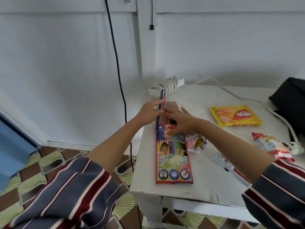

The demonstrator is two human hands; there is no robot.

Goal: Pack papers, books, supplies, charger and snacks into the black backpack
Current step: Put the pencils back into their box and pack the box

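A colourful box of coloured pencils lies on the white table near its left edge, its far end open with pencil ends showing. My left hand pinches a blue pencil and a red one beside it, both angled up over the box's open end. My right hand rests on the upper part of the box, fingers spread and the thumb pressing the lid. The black backpack sits at the table's far right, partly out of frame. A white charger with its cable coiled lies at the back edge.
A yellow wafer pack lies mid-table. Small snack wrappers sit right of the box, a red and white snack bag further right, and a silver packet near the front. A white cable runs across the back. A dark cord hangs down the wall.
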